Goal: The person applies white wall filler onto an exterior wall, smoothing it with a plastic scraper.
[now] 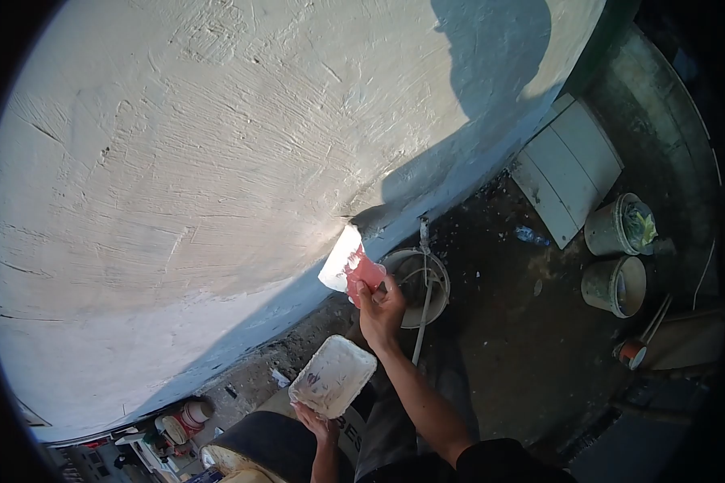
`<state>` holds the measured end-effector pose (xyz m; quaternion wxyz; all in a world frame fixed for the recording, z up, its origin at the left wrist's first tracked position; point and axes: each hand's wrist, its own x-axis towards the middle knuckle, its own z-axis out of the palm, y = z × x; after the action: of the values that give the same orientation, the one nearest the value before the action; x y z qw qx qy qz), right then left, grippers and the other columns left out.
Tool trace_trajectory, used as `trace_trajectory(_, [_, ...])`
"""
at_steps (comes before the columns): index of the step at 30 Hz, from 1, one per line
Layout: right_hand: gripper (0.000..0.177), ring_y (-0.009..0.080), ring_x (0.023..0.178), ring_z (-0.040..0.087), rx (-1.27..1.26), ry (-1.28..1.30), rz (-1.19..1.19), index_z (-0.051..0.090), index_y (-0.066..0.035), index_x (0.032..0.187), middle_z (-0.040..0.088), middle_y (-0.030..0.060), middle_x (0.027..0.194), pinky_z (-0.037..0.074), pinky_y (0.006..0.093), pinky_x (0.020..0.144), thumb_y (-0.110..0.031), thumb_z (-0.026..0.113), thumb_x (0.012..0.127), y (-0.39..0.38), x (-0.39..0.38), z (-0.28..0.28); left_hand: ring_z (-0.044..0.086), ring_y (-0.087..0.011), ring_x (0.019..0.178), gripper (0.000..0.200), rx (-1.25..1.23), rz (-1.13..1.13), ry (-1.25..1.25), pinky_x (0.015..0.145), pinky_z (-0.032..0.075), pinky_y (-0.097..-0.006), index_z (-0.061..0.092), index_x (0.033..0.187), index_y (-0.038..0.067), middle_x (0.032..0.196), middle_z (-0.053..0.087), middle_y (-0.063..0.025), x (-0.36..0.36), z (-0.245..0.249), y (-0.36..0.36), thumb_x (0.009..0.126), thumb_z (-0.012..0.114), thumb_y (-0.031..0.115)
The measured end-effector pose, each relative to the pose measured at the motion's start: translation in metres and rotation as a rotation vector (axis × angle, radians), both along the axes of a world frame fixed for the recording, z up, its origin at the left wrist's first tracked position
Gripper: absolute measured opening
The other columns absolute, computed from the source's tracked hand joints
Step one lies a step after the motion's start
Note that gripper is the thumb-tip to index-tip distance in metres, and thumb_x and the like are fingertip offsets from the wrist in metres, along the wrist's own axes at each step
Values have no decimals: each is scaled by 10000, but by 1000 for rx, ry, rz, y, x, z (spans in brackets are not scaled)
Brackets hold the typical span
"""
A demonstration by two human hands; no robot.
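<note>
My right hand (383, 312) grips a red plastic putty spreader (366, 276), thumb on its near face. White filler coats the spreader's wide blade, which is right at the plastered wall (242, 169) near its lower part. Below and to the left, my left hand (316, 420) holds a shallow white tray (333, 375) by its lower edge. Smears of filler cover the tray's inside. Rough trowel marks and fine cracks run across the wall, and a head's shadow falls on its upper right.
Behind my right hand stands a bucket (436, 310) with a stick across it. Two more buckets (611, 227) (620, 288) are at the right, near a pale panel (570, 169) and a plastic bottle (532, 235). A dark drum (266, 441) is at the lower left.
</note>
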<state>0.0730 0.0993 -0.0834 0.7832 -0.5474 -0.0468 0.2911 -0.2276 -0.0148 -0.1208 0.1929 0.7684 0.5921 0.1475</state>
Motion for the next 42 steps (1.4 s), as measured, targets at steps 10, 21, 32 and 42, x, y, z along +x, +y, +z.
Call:
trace_trajectory(10, [357, 186, 961, 628, -321, 168, -102, 470, 2, 1213, 632, 118, 1069, 490, 305, 809, -6, 610, 885, 13, 48, -165, 311, -458, 1295, 827, -52, 14, 40, 1080, 217, -537, 175, 1421, -117, 1409, 327, -313, 10, 15, -1, 964, 287, 562])
trace_trajectory(21, [298, 174, 922, 617, 49, 193, -161, 492, -6, 1157, 614, 105, 1048, 494, 299, 815, -4, 613, 884, 36, 33, -122, 368, -431, 1237, 754, -53, -16, -101, 1045, 290, -509, 155, 1446, -85, 1405, 309, -304, -6, 2, 5, 994, 229, 514])
trace_trajectory(32, [256, 157, 898, 616, 117, 206, -149, 506, 7, 1129, 625, 117, 1035, 496, 284, 790, -34, 609, 898, 37, 31, -31, 298, -481, 1296, 768, -98, 21, -101, 1076, 228, -552, 138, 1437, -119, 1420, 292, -342, 0, 12, 13, 993, 225, 503])
trace_trajectory(42, [205, 135, 832, 627, 123, 107, -136, 543, 28, 1055, 654, 102, 944, 496, 251, 737, -54, 634, 890, 42, 33, 46, 258, -501, 1318, 874, -79, 46, 22, 1095, 187, -548, 144, 1437, -115, 1440, 252, -353, -2, 13, 13, 950, 236, 605])
